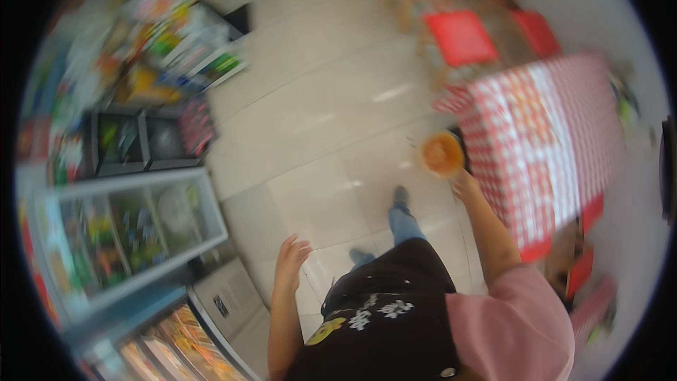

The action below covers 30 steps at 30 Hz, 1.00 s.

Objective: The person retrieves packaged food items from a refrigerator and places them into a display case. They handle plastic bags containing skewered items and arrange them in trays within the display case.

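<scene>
My right hand (465, 186) grips the near side of a round orange bowl (443, 154), held out over the floor beside the checked table. Something pale orange shows inside the bowl, too blurred to name. With its fingers apart and nothing in it, my left hand (291, 262) hangs above the floor tiles on the left. A dark apron (391, 323) bearing writing and a yellow figure covers my front.
A table with a red-and-white checked cloth (529, 153) stands at the right, with red-topped stools (461, 37) beyond. Glass-fronted display coolers (214, 196) and black crates (119, 140) line the left. Packaged goods (164, 42) are stacked farther up. My feet are on pale tiles.
</scene>
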### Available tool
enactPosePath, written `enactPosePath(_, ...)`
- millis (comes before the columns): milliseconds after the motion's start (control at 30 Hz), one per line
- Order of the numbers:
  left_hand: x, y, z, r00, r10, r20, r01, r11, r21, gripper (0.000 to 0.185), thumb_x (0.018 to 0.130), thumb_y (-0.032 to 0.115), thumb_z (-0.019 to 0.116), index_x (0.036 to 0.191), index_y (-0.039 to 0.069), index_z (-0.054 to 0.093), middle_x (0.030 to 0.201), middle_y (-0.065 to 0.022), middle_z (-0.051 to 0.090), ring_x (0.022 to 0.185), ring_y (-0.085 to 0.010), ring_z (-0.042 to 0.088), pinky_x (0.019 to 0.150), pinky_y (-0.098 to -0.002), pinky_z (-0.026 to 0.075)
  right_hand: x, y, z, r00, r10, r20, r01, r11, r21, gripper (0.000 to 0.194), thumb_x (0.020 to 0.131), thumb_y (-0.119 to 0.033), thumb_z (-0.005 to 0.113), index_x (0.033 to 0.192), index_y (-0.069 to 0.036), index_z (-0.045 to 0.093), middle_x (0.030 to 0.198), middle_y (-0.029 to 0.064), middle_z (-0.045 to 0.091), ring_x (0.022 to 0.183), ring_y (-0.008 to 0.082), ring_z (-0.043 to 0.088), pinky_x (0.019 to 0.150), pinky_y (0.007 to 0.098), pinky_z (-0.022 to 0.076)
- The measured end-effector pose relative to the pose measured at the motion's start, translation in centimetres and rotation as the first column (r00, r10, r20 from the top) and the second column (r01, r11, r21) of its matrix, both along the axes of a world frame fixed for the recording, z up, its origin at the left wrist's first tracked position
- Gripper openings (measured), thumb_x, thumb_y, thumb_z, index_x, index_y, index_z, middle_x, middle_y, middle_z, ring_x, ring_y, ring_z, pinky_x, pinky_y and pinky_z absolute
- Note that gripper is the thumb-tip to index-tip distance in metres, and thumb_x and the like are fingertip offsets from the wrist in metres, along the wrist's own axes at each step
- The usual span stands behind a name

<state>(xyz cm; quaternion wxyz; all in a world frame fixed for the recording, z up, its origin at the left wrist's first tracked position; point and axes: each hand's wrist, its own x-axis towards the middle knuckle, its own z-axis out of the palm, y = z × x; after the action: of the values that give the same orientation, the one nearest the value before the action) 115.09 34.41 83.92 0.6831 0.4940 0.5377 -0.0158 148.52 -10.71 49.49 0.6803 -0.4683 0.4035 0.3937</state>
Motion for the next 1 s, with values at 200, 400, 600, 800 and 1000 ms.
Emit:
enactPosePath(200, -6.5, -0.2, -2.3, 0.985, 0.168, 0.049, -0.173, 0.974, 0.145, 0.048, 0.097, 0.025, 0.057, 0.139, 0.006, 0.044, 0.111, -0.0104, 0.064, 0.095, -0.0198, 0.064, 0.089, -0.0341, 0.049, -0.2, 1.5, 3.0, 0.946, 0.318, 0.060, -0.322, 0.942, 0.093, 0.016, 0.091, -0.027, 0.069, 0.101, -0.014, 0.065, 0.082, -0.0034, 0.063, 0.069, 0.0139, 0.058, 0.056, 0.0248, 0.0458)
enactPosePath(400, -25.0, -2.9, -10.2, 0.835, 0.442, -0.329, -0.190, 0.792, 0.580, 0.058, 0.087, 0.032, 0.067, 0.135, 0.004, 0.049, 0.097, -0.0156, 0.069, 0.092, -0.0270, 0.067, 0.081, -0.0377, 0.052, -2.2, 7.9, 3.7, 0.710, 0.576, 0.405, -0.577, 0.805, -0.134, 0.030, 0.098, -0.038, 0.053, 0.091, -0.010, 0.060, 0.076, 0.0043, 0.062, 0.061, 0.0188, 0.060, 0.053, 0.0294, 0.0500)
enactPosePath(600, -47.4, -16.3, -18.1, 0.477, 0.682, -0.555, -0.460, 0.731, 0.504, 0.067, 0.081, 0.036, 0.070, 0.135, 0.002, 0.048, 0.110, -0.0232, 0.067, 0.105, -0.0368, 0.064, 0.091, -0.0442, 0.052, -4.1, 17.7, 4.8, 0.418, 0.747, 0.517, -0.615, 0.652, -0.444, 0.043, 0.102, -0.045, 0.045, 0.096, -0.006, 0.060, 0.069, 0.0061, 0.060, 0.051, 0.0154, 0.049, 0.045, 0.0268, 0.0404)
enactPosePath(800, -59.4, -31.7, -19.5, 0.052, 0.666, -0.744, -0.655, 0.585, 0.478, 0.066, 0.077, 0.035, 0.069, 0.133, 0.002, 0.055, 0.128, -0.0270, 0.055, 0.121, -0.0408, 0.053, 0.104, -0.0470, 0.044, -14.9, 30.0, 10.1, 0.466, 0.869, 0.169, -0.742, 0.487, -0.461, 0.053, 0.098, -0.056, 0.047, 0.104, -0.004, 0.060, 0.057, -0.0011, 0.037, 0.044, 0.0109, 0.029, 0.040, 0.0240, 0.0246)
enactPosePath(1000, -62.2, -40.2, -19.4, -0.195, 0.600, -0.776, -0.845, 0.298, 0.443, 0.080, 0.078, 0.031, 0.069, 0.148, 0.013, 0.036, 0.151, -0.0227, 0.031, 0.136, -0.0405, 0.038, 0.109, -0.0553, 0.038, -28.1, 42.0, 11.0, 0.363, 0.903, 0.231, -0.812, 0.428, -0.396, 0.063, 0.097, -0.058, 0.048, 0.123, -0.001, 0.055, 0.079, 0.0067, 0.056, 0.050, 0.0130, 0.042, 0.042, 0.0218, 0.0334)
